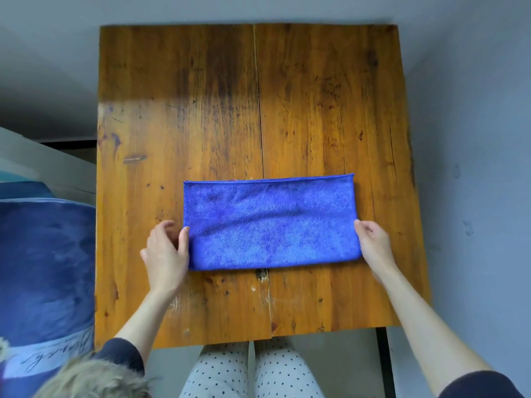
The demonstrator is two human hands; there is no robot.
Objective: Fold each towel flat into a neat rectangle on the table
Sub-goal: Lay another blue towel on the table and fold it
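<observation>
A blue towel (270,222) lies folded in half as a long flat rectangle on the wooden table (218,110), near the front middle. My left hand (165,254) is at the towel's left short edge, thumb against the cloth and fingers loosely curved beside it. My right hand (373,245) is at the right short edge, fingers touching the lower right corner. Neither hand plainly grips the cloth.
Dark blue fabric with a pale printed band (46,277) sits to the left of the table. A white ledge (43,159) runs behind it. My knees in dotted trousers (250,372) are under the table's front edge. Grey floor surrounds the table.
</observation>
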